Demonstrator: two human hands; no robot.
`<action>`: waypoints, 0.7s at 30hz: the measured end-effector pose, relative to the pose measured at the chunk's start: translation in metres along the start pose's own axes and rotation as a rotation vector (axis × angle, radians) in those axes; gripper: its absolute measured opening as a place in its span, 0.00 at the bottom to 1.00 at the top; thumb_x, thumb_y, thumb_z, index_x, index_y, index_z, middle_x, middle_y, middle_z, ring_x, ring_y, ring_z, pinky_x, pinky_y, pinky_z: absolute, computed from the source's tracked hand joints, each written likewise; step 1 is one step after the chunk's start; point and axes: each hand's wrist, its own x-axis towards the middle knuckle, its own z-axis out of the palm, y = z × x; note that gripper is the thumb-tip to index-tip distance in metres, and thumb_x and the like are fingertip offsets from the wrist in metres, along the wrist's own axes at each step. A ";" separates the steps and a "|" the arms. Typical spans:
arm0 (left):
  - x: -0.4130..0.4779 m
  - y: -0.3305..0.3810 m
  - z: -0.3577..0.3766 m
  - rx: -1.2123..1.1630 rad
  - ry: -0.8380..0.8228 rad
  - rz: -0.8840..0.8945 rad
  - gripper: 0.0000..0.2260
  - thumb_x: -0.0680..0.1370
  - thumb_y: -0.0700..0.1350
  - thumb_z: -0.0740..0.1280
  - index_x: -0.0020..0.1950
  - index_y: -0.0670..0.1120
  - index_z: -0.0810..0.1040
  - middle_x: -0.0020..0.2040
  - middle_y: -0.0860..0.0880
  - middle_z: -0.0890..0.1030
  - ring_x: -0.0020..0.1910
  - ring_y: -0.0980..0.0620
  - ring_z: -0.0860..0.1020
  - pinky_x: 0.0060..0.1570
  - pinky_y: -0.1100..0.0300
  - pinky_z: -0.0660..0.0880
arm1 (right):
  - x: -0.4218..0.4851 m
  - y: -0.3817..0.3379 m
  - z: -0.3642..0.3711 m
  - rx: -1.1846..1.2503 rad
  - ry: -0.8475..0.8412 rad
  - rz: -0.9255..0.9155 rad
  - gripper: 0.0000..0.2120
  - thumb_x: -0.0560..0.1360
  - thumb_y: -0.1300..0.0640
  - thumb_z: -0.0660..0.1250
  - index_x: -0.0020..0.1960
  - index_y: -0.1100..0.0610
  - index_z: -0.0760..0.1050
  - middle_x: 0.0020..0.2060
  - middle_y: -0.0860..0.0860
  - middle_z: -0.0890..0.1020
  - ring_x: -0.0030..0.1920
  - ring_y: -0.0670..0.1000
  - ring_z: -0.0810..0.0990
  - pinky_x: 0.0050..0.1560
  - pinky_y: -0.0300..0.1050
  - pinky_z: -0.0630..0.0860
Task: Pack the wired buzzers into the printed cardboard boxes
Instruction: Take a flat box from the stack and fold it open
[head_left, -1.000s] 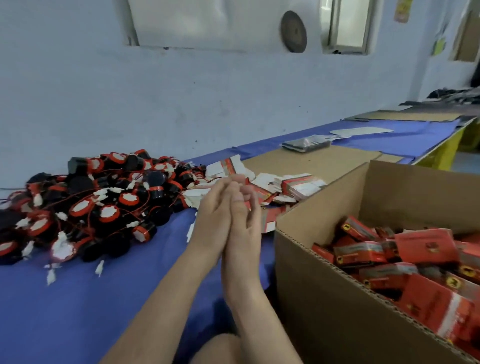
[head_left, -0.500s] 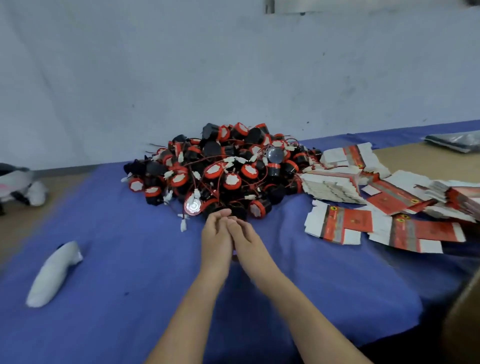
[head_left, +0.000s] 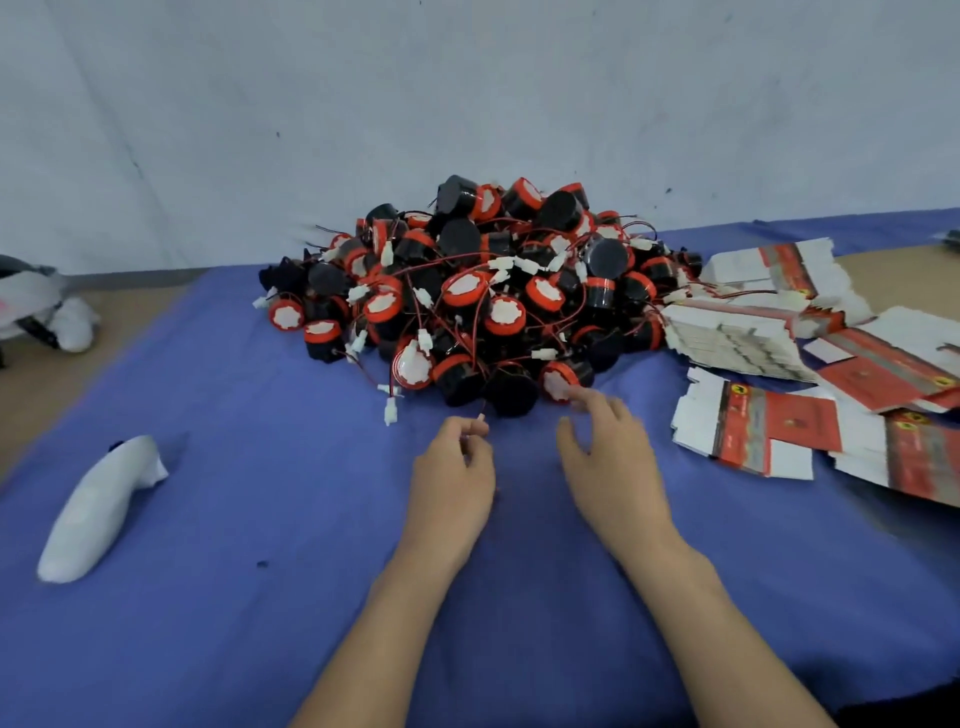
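The heap of wired buzzers (head_left: 483, 301), black drums with red caps and tangled red leads, sits at the back of the blue-covered worktop (head_left: 234, 545), up against the pale wall (head_left: 363, 104). To its right lie the printed cardboard boxes (head_left: 763, 431), all flat and unfolded, fanned out in loose stacks. Both hands are down at the near edge of the heap. The left hand (head_left: 452, 467) has its fingers (head_left: 470, 431) curled in, thumb and forefinger pinching a small white plug (head_left: 481, 417) on the end of a thin lead that runs up into the pile. The right hand (head_left: 613, 467) is loose and spread, holding nothing, its forefinger stretched at a red-capped buzzer (head_left: 558, 382) on the front edge; it's blurred, so I can't say whether it touches. Off to the left a white padded thing (head_left: 98, 509) lies by itself on the cloth
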 end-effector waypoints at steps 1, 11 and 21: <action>0.002 -0.001 -0.001 -0.030 -0.001 -0.010 0.08 0.84 0.42 0.59 0.55 0.52 0.76 0.42 0.46 0.81 0.32 0.57 0.80 0.35 0.60 0.80 | 0.003 0.010 -0.007 -0.133 0.034 0.002 0.19 0.83 0.53 0.61 0.74 0.49 0.68 0.66 0.51 0.74 0.64 0.57 0.72 0.58 0.52 0.71; 0.006 -0.005 0.002 -0.048 -0.011 -0.006 0.09 0.84 0.41 0.58 0.51 0.52 0.76 0.42 0.45 0.81 0.31 0.62 0.77 0.33 0.69 0.76 | -0.001 0.060 -0.071 -0.632 -0.073 0.251 0.21 0.83 0.46 0.56 0.71 0.56 0.68 0.71 0.57 0.71 0.70 0.60 0.68 0.70 0.55 0.62; -0.014 0.009 0.003 0.087 0.021 0.096 0.08 0.84 0.50 0.58 0.54 0.63 0.74 0.43 0.53 0.82 0.36 0.60 0.77 0.36 0.48 0.77 | -0.015 0.038 -0.078 -0.066 0.251 -0.035 0.20 0.84 0.46 0.49 0.63 0.52 0.76 0.56 0.48 0.80 0.57 0.54 0.76 0.58 0.51 0.71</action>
